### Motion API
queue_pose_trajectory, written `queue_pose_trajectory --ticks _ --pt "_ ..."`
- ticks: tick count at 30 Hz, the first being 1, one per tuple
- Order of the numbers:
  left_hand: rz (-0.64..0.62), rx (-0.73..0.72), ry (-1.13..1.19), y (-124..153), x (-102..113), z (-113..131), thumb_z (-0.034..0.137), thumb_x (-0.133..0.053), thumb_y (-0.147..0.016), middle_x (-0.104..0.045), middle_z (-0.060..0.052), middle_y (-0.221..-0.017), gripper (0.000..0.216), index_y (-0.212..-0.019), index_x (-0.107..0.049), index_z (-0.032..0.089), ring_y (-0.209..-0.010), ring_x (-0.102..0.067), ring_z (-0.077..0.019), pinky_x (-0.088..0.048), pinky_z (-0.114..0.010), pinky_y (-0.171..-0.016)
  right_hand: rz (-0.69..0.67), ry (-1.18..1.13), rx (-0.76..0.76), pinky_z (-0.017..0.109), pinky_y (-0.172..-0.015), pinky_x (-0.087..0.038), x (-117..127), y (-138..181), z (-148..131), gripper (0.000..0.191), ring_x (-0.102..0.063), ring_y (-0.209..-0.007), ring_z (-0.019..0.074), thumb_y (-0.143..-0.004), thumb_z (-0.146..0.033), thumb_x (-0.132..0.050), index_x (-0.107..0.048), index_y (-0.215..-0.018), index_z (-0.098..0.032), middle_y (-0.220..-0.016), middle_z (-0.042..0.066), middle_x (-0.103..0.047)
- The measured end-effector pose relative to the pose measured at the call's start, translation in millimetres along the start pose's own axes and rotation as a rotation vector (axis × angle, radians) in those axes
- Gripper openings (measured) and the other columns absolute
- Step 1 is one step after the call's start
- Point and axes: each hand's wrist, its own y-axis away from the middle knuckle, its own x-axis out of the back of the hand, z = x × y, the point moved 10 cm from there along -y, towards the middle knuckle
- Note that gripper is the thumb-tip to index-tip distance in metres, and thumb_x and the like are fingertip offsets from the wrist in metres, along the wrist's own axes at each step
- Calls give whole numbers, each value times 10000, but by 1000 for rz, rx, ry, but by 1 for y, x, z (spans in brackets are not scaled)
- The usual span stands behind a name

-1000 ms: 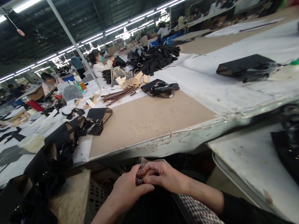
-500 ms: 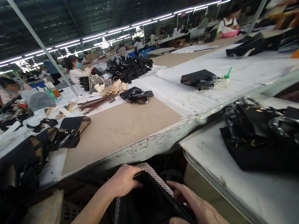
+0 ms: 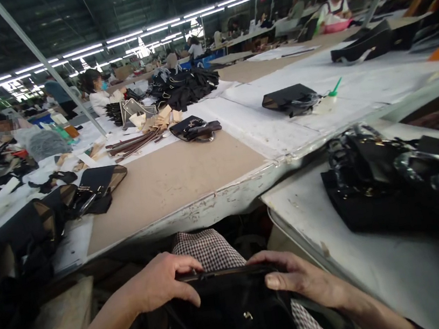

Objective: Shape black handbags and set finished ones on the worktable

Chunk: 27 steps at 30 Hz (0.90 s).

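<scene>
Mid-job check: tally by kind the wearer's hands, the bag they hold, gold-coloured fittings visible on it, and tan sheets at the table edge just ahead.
Hands: 2 (left hand, right hand)
Black bag: 1
Gold-coloured fitting: 1
Tan sheet: 1
Total: 5

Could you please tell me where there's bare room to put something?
The brown sheet is bare between the black bags at left and the dark bag on its far edge; so are the white surface before the green-tipped bottle and the side table between the right hand and wrapped bags. It's crowded beyond, with scraps and a black heap.
</scene>
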Motion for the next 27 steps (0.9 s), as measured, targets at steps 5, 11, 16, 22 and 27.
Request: queue_pose_trajectory --ticks 5,11,16,22,27 --pt "152 -86 -163 -4 11 9 288 -814 -730 -571 89 -771 249 -901 -636 251 -746 -500 -132 -339 -204 -662 67 160 54 315 -793 -451 8 2 -11 350 -578 -894 209 -913 -492 -648 -699 -1035 -168 -955 32 -633" --pt "179 -147 -133 -10 10 13 260 -712 -807 -506 86 -729 178 -780 -540 223 -712 -446 -123 -315 -221 -653 99 215 54 325 -803 -450 8 3 -16 347 -562 -905 215 -917 -508 -631 -701 -1003 -179 -963 29 -599" --pt "240 -162 -165 -12 12 15 248 -693 -837 -558 81 -724 150 -757 -570 218 -715 -497 -123 -332 -221 -666 134 253 63 321 -792 -457 12 3 -21 342 -566 -884 208 -912 -514 -642 -717 -975 -186 -949 26 -594" --pt "224 -170 -228 -17 2 12 243 -671 -876 -621 65 -799 143 -773 -574 223 -773 -571 -133 -376 -215 -721 185 219 92 297 -775 -468 16 7 -23 329 -599 -864 197 -870 -496 -710 -765 -961 -184 -936 27 -653" --pt "207 -143 -252 -26 0 10 275 -665 -892 -655 54 -847 190 -761 -538 222 -809 -610 -145 -407 -222 -759 196 76 32 272 -690 -479 16 9 -12 380 -623 -743 167 -846 -511 -732 -783 -1030 -183 -853 16 -713"
